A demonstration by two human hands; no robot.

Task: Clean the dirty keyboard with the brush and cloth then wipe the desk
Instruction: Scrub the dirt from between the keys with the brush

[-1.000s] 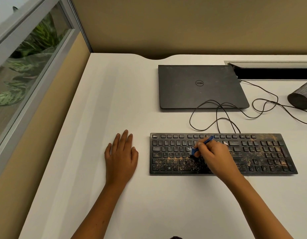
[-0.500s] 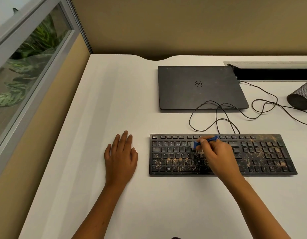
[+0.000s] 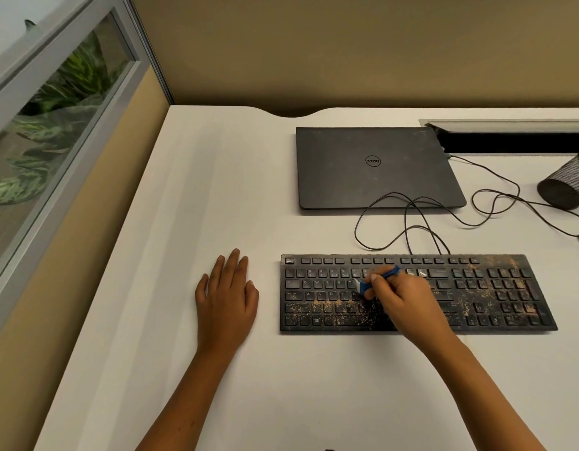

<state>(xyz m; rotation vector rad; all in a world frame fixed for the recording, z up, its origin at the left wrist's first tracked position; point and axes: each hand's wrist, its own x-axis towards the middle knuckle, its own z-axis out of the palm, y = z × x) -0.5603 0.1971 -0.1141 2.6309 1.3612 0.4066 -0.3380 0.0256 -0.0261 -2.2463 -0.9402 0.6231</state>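
Keyboard (image 3: 477,291) sits at approx 3 o'clock on the white surface (image 3: 216,190), laptop (image 3: 376,167) behind it at 12, cable (image 3: 408,222) looped between. Head view: right hand (image 3: 402,297) pinched shut on the blue brush (image 3: 377,279), bristles on the mid letter rows. Left hand (image 3: 228,297) lies flat, fingers spread, holding nothing, just beside the keyboard at its 9 o'clock. Step: brushing, prob. early, as brown grit coats the bottom rows & numpad. Next: sweep toward 3 o'clock w/ short strokes. Cloth not visible.
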